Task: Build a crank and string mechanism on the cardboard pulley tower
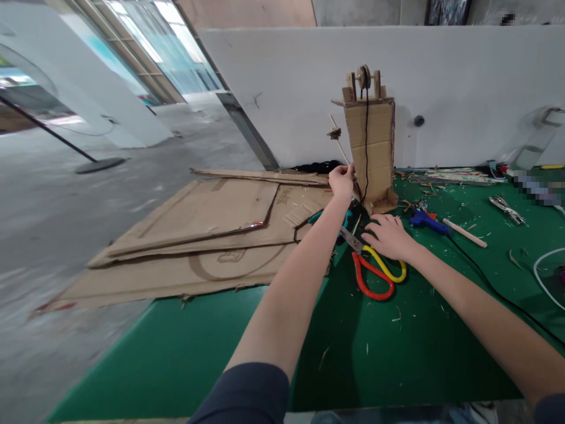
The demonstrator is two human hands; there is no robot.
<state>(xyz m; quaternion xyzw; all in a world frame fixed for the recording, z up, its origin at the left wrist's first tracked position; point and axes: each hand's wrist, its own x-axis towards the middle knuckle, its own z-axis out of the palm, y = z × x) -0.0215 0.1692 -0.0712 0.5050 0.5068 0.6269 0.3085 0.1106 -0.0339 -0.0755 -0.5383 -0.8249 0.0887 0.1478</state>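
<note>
My left hand (342, 179) is closed in a pinch on a thin stick (343, 153), which tilts up and carries a small brown piece near its top. Beside it stands an upright cardboard tower (380, 138) with a wooden pulley wheel (364, 76) on top. A black cord (366, 129) hangs from the wheel down the tower's face. My right hand (388, 235) is open, fingers spread, low by the tower's base. Scissors (375, 274) with red and yellow handles lie just under and in front of it. A teal-handled tool (346, 221) is partly hidden behind my left forearm.
Flat cardboard sheets (212, 206) cover the table's left side. A blue glue gun (427, 222), a wooden stick (465, 232) and a folded metal multitool (506, 210) lie to the right. Thin sticks (454, 176) and scraps lie along the white wall (286, 88) behind the green table (189, 341).
</note>
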